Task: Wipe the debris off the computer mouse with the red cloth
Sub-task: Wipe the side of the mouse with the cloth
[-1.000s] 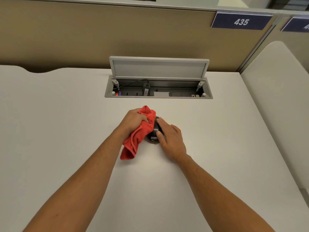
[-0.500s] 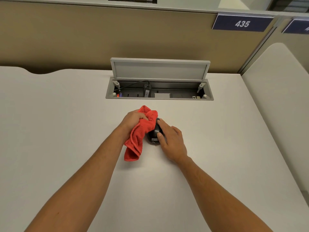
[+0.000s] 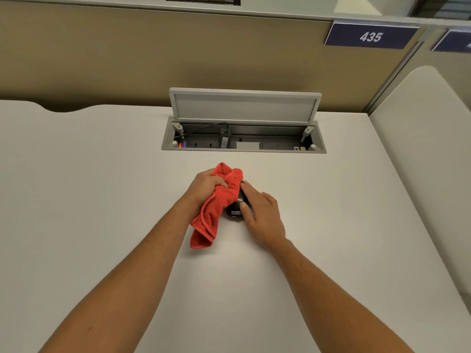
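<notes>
Left grip (image 3: 207,186): fingers curled tight round the cloth (image 3: 211,215), forearm stretched forward.
Right grip (image 3: 258,212): just beside it, thumb and fingers clasping the mouse (image 3: 235,208).

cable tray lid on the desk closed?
No, the cable tray lid stands raised behind the open tray, exposing plugs inside.

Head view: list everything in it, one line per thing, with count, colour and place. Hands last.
computer mouse: one, black, desk centre, between the hands.
red cloth: one, bunched over the mouse's left side, its tail lying on the desk.
desk: one, white.
cable box: one, grey, recessed at the desk's far edge, lid raised; a black plug and cable inside.
number sign: one, dark blue, reads 435, upper right on the partition.
partition: one, tan, behind the desk.
left hand: grips the cloth.
right hand: holds the mouse.
</notes>
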Available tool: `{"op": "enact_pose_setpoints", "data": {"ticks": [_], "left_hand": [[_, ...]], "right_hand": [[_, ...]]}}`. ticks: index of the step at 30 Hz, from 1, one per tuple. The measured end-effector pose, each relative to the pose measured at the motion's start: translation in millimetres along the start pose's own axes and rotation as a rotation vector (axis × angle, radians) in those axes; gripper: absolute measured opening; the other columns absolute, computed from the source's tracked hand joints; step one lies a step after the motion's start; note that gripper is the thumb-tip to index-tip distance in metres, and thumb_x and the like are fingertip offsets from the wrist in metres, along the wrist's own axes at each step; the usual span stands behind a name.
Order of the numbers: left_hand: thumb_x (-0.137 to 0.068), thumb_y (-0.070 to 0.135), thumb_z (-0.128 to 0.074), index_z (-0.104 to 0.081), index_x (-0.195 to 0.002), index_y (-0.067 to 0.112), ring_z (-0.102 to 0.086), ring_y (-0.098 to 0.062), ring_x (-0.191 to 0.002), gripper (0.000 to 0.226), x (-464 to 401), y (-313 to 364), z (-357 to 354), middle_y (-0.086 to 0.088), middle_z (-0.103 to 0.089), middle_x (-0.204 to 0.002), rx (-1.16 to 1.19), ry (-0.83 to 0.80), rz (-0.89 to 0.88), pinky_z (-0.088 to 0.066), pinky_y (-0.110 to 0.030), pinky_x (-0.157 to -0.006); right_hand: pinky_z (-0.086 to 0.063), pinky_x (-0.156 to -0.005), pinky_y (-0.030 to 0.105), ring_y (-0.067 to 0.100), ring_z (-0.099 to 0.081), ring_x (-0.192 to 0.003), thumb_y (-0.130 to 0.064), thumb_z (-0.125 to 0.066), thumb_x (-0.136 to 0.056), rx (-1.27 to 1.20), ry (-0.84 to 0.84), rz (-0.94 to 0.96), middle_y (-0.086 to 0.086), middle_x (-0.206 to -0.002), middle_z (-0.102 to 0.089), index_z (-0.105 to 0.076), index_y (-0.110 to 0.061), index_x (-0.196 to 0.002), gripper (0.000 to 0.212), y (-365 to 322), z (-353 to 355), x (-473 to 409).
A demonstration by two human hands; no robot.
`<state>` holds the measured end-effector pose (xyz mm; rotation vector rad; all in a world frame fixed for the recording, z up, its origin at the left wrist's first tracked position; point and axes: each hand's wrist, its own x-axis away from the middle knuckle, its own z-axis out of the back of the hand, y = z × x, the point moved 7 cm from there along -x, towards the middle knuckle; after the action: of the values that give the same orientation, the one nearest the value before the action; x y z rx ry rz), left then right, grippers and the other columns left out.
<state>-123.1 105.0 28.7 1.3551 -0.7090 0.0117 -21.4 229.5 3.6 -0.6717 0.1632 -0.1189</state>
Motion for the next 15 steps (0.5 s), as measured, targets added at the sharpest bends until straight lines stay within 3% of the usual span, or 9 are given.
{"op": "enact_pose_setpoints", "data": {"ticks": [3, 7, 11, 15], "left_hand": [[-0.076, -0.001, -0.061, -0.070, -0.098, -0.001, -0.055, -0.023, -0.069, 0.023, -3.0, 7.2, 6.7, -0.012, -0.064, -0.078, -0.126, 0.078, -0.025, -0.045, -0.028, -0.056], [-0.076, -0.001, -0.062, -0.071, -0.091, 0.010, -0.059, -0.021, -0.068, 0.020, -3.6, 14.6, 15.4, -0.009, -0.067, -0.079, -0.119, 0.095, -0.071, -0.049, -0.026, -0.056], [-0.076, 0.001, -0.064, -0.072, -0.094, 0.014, -0.064, -0.021, -0.074, 0.024, 0.6, 11.1, 5.7, -0.011, -0.071, -0.088, -0.174, 0.006, -0.107, -0.054, -0.028, -0.064], [-0.074, 0.006, -0.064, -0.072, -0.092, 0.017, -0.065, -0.028, -0.082, 0.023, 3.8, 7.8, -5.5, -0.012, -0.072, -0.090, -0.278, -0.004, -0.127, -0.054, -0.040, -0.076]], "right_hand": [[-0.019, -0.114, 0.029, 0.006, -0.037, -0.132, -0.039, -0.030, -0.095, 0.000, 0.032, -0.015, -0.008, -0.151, -0.041, -0.039, -0.025, -0.146, 0.053, 1.9, 0.6, 2.0], [-0.020, -0.114, 0.032, 0.007, -0.039, -0.130, -0.038, -0.031, -0.095, 0.003, 0.041, -0.016, -0.007, -0.151, -0.042, -0.041, -0.023, -0.145, 0.053, 2.3, 0.5, 2.3], [-0.021, -0.114, 0.036, 0.007, -0.040, -0.133, -0.036, -0.032, -0.098, 0.006, 0.017, -0.012, -0.011, -0.152, -0.039, -0.035, -0.027, -0.147, 0.051, 2.6, -0.9, 1.3], [-0.022, -0.113, 0.037, 0.003, -0.040, -0.132, -0.034, -0.033, -0.099, -0.010, 0.005, -0.001, -0.016, -0.152, -0.038, -0.031, -0.032, -0.148, 0.049, 0.5, -1.2, 0.4]]}}
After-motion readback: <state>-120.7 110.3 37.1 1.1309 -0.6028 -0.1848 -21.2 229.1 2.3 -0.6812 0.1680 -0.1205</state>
